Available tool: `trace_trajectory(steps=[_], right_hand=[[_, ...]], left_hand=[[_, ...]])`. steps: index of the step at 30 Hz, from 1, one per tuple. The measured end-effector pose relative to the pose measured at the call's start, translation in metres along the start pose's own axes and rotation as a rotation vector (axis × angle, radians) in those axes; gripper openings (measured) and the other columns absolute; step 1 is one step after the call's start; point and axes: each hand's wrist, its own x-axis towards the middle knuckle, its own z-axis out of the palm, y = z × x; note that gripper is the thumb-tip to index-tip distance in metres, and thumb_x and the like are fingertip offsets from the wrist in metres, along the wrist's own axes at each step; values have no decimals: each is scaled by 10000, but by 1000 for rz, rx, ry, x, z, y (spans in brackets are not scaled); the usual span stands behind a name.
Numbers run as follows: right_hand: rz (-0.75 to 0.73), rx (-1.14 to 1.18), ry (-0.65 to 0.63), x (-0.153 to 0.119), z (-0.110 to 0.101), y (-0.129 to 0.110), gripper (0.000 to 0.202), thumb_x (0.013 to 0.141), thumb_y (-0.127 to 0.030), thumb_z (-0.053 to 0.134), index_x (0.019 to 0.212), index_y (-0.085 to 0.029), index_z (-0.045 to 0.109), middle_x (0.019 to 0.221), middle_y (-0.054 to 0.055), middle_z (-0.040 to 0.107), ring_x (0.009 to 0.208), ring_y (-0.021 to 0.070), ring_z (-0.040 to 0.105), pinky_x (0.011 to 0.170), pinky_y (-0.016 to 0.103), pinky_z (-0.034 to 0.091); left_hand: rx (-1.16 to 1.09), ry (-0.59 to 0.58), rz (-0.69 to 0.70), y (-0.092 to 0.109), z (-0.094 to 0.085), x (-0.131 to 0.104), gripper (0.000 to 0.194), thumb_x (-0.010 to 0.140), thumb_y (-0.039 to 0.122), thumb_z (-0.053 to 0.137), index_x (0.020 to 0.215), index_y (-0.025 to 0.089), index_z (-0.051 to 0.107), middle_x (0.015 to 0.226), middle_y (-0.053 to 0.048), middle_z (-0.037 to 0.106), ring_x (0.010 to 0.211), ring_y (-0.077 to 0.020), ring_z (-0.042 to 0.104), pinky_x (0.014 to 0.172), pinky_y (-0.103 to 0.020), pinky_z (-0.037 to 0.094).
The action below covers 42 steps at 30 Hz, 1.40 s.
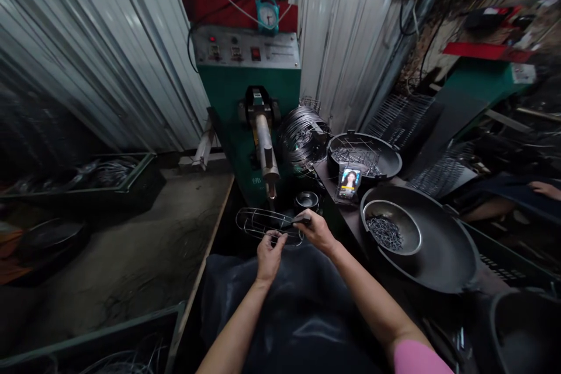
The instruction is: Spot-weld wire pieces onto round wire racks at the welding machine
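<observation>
Both hands (291, 238) pinch the round wire frame (263, 220), fingers nearly closed

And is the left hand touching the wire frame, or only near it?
Touching. The head view shows the left hand with its fingertips on the near edge of the wire frame.

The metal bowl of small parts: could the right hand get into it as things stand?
Probably yes. The bowl is open on top, and nothing seems to stand between it and the right hand. Its fingers hold a dark piece, though, which might need putting down first.
</observation>
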Motion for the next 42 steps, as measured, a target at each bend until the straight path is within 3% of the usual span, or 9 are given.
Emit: trace_trajectory(steps=[8,12,16,29,42], right_hand=[[-77,-48,-28,17,17,-19,93,781,-318,595,787,-225,590,757,31,588,737,170,541,688,286,429],[34,132,4,11,15,-8,138,786,-333,590,840,-206,591,778,15,618,740,159,577,704,284,447],[88,169,65,8,14,6,154,784,-329,589,853,-191,592,783,21,631,731,159,590,699,282,456],[94,154,150,46,22,11,153,774,-352,585,825,-208,583,776,22,647,738,173,601,708,302,465],[108,103,136,60,25,25,181,772,-392,587,806,-214,594,758,18,639,720,170,590,701,298,458]], left_hand=[[116,21,31,-10,-1,-5,340,663,504,664,738,181,588,649,-15,553,606,-161,490,615,-276,380],[9,64,-5,-10,0,3,361,667,505,667,755,169,569,650,-1,530,605,-138,470,607,-254,371],[-78,86,-16,-8,2,15,383,642,496,701,766,161,562,652,10,513,609,-124,456,608,-242,360],[-174,93,-6,-7,7,56,391,606,485,730,737,162,553,643,18,495,618,-120,445,610,-238,345],[-181,95,-83,0,10,66,399,590,483,732,725,154,551,650,12,525,612,-118,462,602,-238,354]])
